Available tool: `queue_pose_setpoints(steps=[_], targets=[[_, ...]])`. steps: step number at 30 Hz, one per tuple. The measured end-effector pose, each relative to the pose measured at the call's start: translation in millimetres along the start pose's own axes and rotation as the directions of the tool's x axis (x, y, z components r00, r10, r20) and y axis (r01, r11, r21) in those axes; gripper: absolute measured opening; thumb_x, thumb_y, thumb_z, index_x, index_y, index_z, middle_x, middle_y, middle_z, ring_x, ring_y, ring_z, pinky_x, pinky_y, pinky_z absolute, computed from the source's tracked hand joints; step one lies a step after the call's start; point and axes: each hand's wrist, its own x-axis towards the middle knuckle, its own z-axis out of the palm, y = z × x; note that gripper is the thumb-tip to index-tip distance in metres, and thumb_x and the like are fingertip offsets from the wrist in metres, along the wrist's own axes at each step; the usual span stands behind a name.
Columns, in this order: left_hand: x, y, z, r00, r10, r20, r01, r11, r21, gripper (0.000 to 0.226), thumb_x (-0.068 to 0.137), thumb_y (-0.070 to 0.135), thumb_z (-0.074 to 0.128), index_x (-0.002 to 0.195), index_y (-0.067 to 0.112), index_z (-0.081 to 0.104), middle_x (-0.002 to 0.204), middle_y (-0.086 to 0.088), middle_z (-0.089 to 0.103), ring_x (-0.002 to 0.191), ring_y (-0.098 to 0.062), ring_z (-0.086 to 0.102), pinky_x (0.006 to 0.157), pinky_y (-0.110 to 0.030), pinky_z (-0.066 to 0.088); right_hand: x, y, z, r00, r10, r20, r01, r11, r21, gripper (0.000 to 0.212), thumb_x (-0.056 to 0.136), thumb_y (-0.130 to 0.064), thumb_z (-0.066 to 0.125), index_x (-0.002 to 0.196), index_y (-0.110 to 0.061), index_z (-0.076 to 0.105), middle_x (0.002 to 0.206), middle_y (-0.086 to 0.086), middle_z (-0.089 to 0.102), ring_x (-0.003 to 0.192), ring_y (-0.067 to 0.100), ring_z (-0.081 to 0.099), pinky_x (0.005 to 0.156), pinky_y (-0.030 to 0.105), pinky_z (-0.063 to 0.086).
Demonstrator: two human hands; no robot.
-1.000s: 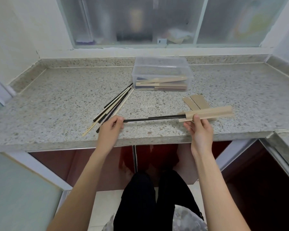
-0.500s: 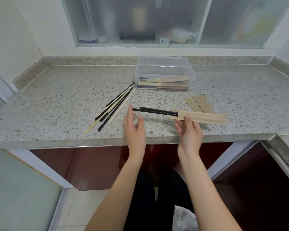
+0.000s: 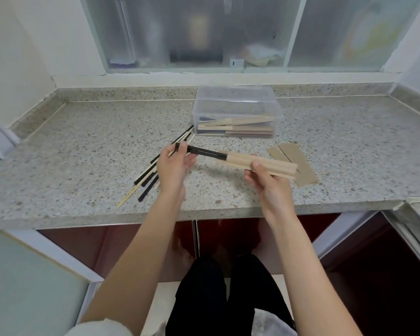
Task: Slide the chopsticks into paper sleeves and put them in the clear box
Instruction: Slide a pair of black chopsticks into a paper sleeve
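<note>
We are holding a pair of slim black chopsticks (image 3: 205, 152) above the speckled grey stone countertop (image 3: 87, 141), partly seated in a tan paper sleeve (image 3: 260, 164). Our left hand (image 3: 174, 164) is pinching the exposed black ends between thumb and fingertips; our right hand (image 3: 264, 180) is gripping the sleeve near its middle, thumb on top. The assembly is sitting between both hands, just in front of the clear plastic box (image 3: 237, 112), which is already holding several sleeved pairs.

We are judging the chopsticks to be light, stiff and smooth, so they are likely to slip through a loose pinch; we are taking hold close to the blunt ends. The sleeve is appearing thin and easily creased, so we are supporting it along its flat faces rather than squeezing its open mouth shut.

Loose black and pale wooden chopsticks (image 3: 150, 173) are lying left of the box, and spare flat brown paper sleeves (image 3: 294, 163) are lying to the right.
</note>
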Motion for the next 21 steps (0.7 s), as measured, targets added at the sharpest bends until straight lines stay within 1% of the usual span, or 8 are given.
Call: queue_pose_setpoints(steps=[2, 5, 8, 12, 15, 17, 19, 21], targets=[[16.0, 6.5, 3.8, 0.999, 0.014, -0.029, -0.015, 0.998, -0.053, 0.034, 0.090, 0.016, 0.061, 0.120, 0.001, 0.052, 0.100, -0.011, 0.066, 0.071, -0.009, 0.068, 0.062, -0.014, 0.052, 14.8, -10.5, -9.0, 0.995, -0.055, -0.081, 0.056, 0.998, 0.021, 0.018, 0.090, -0.007, 0.060, 0.106, -0.002, 0.063, 0.083, 0.000, 0.070, 0.075, 0.008, 0.067, 0.071, 0.017, 0.054], [42.2, 17.6, 19.7, 0.994, 0.107, -0.030, -0.107, 0.994, -0.008, 0.024, 0.091, 0.015, 0.060, 0.112, 0.007, 0.051, 0.093, -0.009, 0.067, 0.068, -0.010, 0.069, 0.063, -0.017, 0.054, 49.5, -31.9, -11.1, 0.983, -0.155, -0.103, 0.141, 0.981, -0.133, 0.014, 0.092, -0.009, 0.059, 0.103, -0.001, 0.061, 0.075, -0.002, 0.065, 0.070, 0.006, 0.065, 0.070, 0.018, 0.054], [71.8, 20.4, 38.9, 0.944, 0.321, 0.075, -0.329, 0.904, 0.274, 0.024, 0.096, 0.024, 0.053, 0.116, 0.013, 0.054, 0.098, -0.009, 0.068, 0.083, -0.015, 0.070, 0.075, -0.028, 0.056, 94.5, -51.6, -1.3, 0.972, -0.201, -0.123, 0.169, 0.958, -0.231, 0.007, 0.092, -0.007, 0.059, 0.098, -0.004, 0.059, 0.074, 0.002, 0.061, 0.063, 0.005, 0.063, 0.064, 0.019, 0.054], [119.9, 21.3, 66.9, 0.811, 0.391, 0.435, -0.572, 0.376, 0.729, 0.046, 0.101, 0.034, 0.036, 0.142, 0.012, 0.037, 0.136, -0.011, 0.052, 0.125, -0.024, 0.048, 0.103, -0.034, 0.036, 165.1, -71.6, -3.1, 0.917, -0.314, -0.247, 0.210, 0.905, -0.369, 0.015, 0.089, -0.007, 0.061, 0.100, -0.010, 0.053, 0.076, 0.004, 0.061, 0.060, 0.008, 0.058, 0.067, 0.024, 0.050], [153.2, 18.6, 81.7, 0.743, 0.249, 0.621, -0.642, 0.003, 0.767, 0.051, 0.102, 0.034, 0.031, 0.145, 0.007, 0.028, 0.150, -0.012, 0.034, 0.139, -0.024, 0.028, 0.116, -0.038, 0.015, 205.1, -76.4, -7.8, 0.875, -0.381, -0.300, 0.180, 0.830, -0.528, 0.019, 0.088, -0.011, 0.062, 0.106, -0.009, 0.056, 0.090, 0.011, 0.065, 0.065, 0.007, 0.059, 0.065, 0.017, 0.046], [170.3, 14.7, 81.9, 0.720, 0.140, 0.680, -0.644, -0.229, 0.730, 0.051, 0.102, 0.037, 0.025, 0.145, 0.010, 0.031, 0.151, -0.008, 0.033, 0.143, -0.018, 0.018, 0.118, -0.041, 0.005, 223.4, -75.7, -6.6, 0.873, -0.384, -0.300, 0.143, 0.791, -0.595, 0.019, 0.087, -0.013, 0.063, 0.104, -0.010, 0.057, 0.096, 0.014, 0.066, 0.072, 0.014, 0.060, 0.070, 0.023, 0.049], [180.3, 11.8, 77.5, 0.719, 0.071, 0.691, -0.639, -0.321, 0.699, 0.051, 0.102, 0.040, 0.021, 0.142, 0.014, 0.037, 0.150, -0.002, 0.036, 0.144, -0.014, 0.015, 0.118, -0.042, 0.003, 236.8, -71.3, -4.4, 0.888, -0.376, -0.266, 0.097, 0.717, -0.691, 0.016, 0.085, -0.016, 0.066, 0.099, -0.014, 0.059, 0.098, 0.012, 0.066, 0.081, 0.019, 0.058, 0.082, 0.033, 0.050], [186.6, 9.6, 70.4, 0.702, 0.095, 0.706, -0.663, -0.274, 0.697, 0.048, 0.102, 0.038, 0.025, 0.138, 0.014, 0.044, 0.146, -0.001, 0.041, 0.142, -0.017, 0.022, 0.116, -0.039, 0.010, 242.7, -66.5, -1.2, 0.911, -0.377, -0.169, 0.079, 0.561, -0.824, 0.018, 0.086, -0.022, 0.065, 0.101, -0.011, 0.063, 0.100, 0.009, 0.067, 0.088, 0.022, 0.059, 0.081, 0.035, 0.048]])
